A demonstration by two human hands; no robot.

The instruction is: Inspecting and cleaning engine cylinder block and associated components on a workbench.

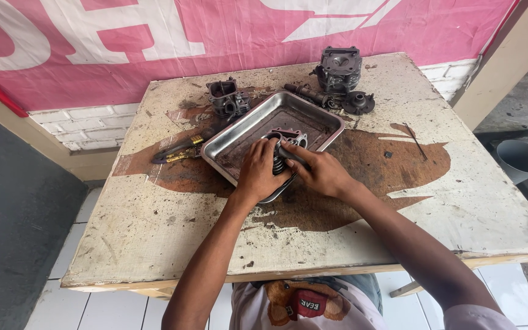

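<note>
While both hands (291, 170) clasp a coil spring (278, 164), metal tray (245, 125) mid-table, bare tabletop (172, 226) nearer.

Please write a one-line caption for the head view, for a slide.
Both hands, left and right, grip a coil spring over a metal tray on a stained table.

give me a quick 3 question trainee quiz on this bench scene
1. True or false: both hands, left hand and right hand, work over the shallow square steel tray.
2. What lies on the table left of the tray? A) yellow-handled pliers B) a hammer C) a cup
3. Fill in: the dark finned engine cylinder stands at the worn table's ____ edge.

Key: 1 true; 2 A; 3 far
</note>
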